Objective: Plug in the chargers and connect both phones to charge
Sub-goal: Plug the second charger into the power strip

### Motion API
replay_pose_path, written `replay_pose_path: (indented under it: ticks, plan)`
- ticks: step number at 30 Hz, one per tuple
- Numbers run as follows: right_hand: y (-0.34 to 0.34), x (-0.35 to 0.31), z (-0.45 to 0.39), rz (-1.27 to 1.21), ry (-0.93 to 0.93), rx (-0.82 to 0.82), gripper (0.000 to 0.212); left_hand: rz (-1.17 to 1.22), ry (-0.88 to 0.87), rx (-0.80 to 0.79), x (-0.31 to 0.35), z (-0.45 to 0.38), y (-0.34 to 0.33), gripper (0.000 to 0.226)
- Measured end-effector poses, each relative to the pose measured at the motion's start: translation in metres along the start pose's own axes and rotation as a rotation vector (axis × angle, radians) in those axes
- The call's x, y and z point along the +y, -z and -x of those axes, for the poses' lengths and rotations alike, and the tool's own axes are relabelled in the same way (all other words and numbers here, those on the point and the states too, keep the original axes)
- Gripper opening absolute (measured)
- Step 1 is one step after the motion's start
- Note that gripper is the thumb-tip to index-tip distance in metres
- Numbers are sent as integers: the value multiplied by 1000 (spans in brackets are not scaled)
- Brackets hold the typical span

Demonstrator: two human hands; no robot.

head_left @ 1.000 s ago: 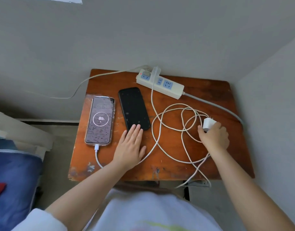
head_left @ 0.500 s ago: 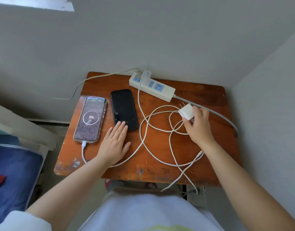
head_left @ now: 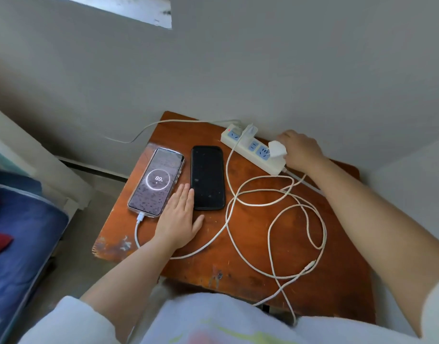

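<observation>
On the small wooden table (head_left: 250, 244) lie two phones side by side. The left phone (head_left: 157, 181) is lit and shows 89, with a white cable in its bottom end. The black phone (head_left: 207, 177) is dark, with no cable in it. My left hand (head_left: 179, 217) rests flat on the table, fingertips between the phones. My right hand (head_left: 299, 151) holds a white charger plug (head_left: 277, 150) right at the last socket of the white power strip (head_left: 253, 151). Another charger (head_left: 250, 130) sits in the strip. The loose white cable (head_left: 273, 219) coils across the table, its free connector (head_left: 310, 264) lying near the front right.
The table stands in a corner, with grey walls (head_left: 263, 70) behind and to the right. The strip's own lead runs off the table's back left. A bed with a blue cover (head_left: 17, 244) is at the left. Cable loops hang over the table's front edge.
My right hand has carried the white plug from the cable coil at mid-table up to the strip's right socket. The left hand has stayed by the phones.
</observation>
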State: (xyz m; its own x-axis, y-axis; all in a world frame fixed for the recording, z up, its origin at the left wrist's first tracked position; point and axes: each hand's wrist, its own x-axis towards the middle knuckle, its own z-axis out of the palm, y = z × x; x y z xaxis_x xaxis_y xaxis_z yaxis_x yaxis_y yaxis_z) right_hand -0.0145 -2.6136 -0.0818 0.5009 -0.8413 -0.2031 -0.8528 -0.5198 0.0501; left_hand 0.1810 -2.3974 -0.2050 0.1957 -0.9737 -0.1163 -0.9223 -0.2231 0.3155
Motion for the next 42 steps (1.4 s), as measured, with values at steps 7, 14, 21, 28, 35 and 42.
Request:
replay_pose_path:
  ticks: [7, 14, 21, 28, 35, 42]
  plan:
    - [3, 2, -16, 171, 73, -78, 51, -12, 0, -11, -2, -1, 0, 72]
    - [10, 0, -27, 238, 153, -114, 52, 8, 2, -43, -2, -3, 3, 71]
    - [19, -13, -40, 477, 315, -158, 46, 14, 14, -56, -2, -4, 5, 71]
    - [13, -15, -42, 556, 416, -139, 36, 19, 8, -47, -3, -3, 4, 71]
    - [18, -5, -39, 230, 266, -155, 48, 21, 7, -58, -3, -4, 4, 71]
    - [7, -13, -41, 89, 64, -33, 32, 1, 15, -50, -3, -4, 2, 71]
